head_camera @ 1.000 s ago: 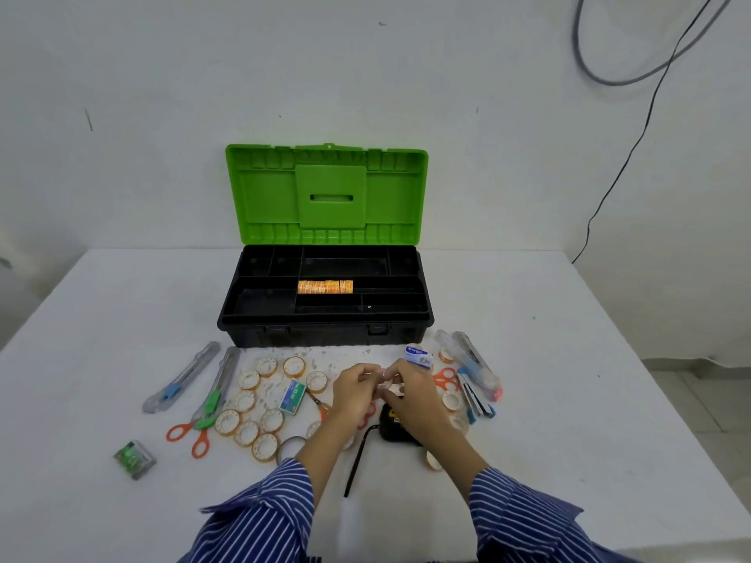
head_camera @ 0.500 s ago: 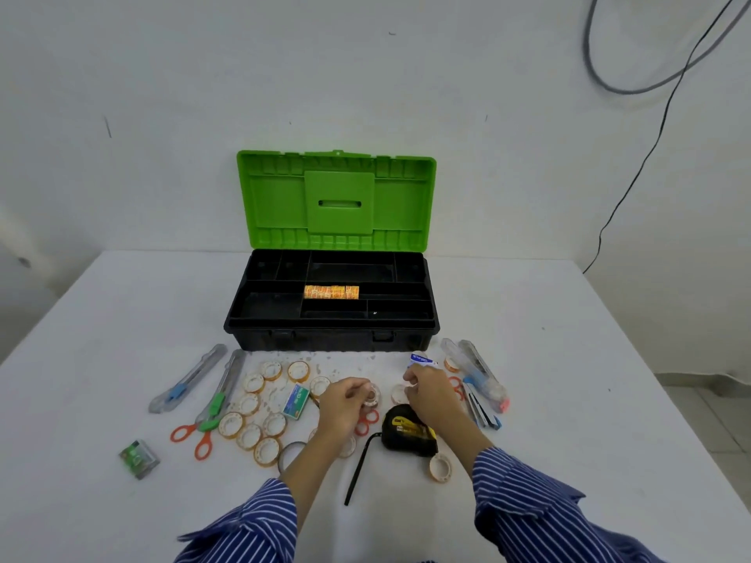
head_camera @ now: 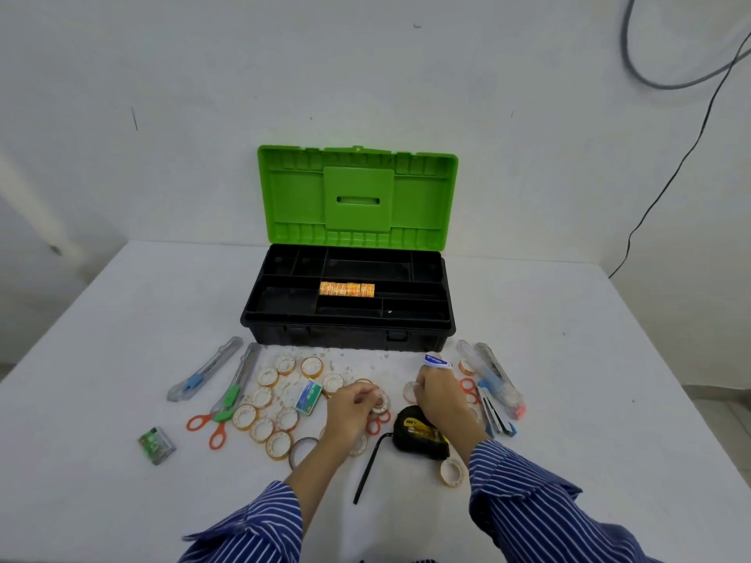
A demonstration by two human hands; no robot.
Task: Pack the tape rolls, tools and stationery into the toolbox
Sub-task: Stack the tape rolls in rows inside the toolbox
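The toolbox (head_camera: 345, 333) stands open at the table's middle, black base, green lid (head_camera: 357, 197) upright. A row of orange tape rolls (head_camera: 346, 289) lies in its centre tray compartment. In front of the box, my left hand (head_camera: 349, 406) pinches a small clear tape roll (head_camera: 380, 401) just above the table. My right hand (head_camera: 439, 394) is curled over another clear roll (head_camera: 410, 391) at its fingertips. Several loose tape rolls (head_camera: 264, 400) lie to the left. A black and yellow tape measure (head_camera: 420, 432) sits below my right hand.
Two utility knives (head_camera: 205, 367) and orange scissors (head_camera: 211, 426) lie at the left, with a staples box (head_camera: 309, 396) and a green packet (head_camera: 156, 444). More knives (head_camera: 489, 373), small orange scissors (head_camera: 469, 390), a small blue-white box (head_camera: 437, 360) and a lone roll (head_camera: 451, 471) are at the right.
My hands, joined a second ago over the tape measure, have drawn apart. The left one now holds a roll by itself and the right one has shifted right.
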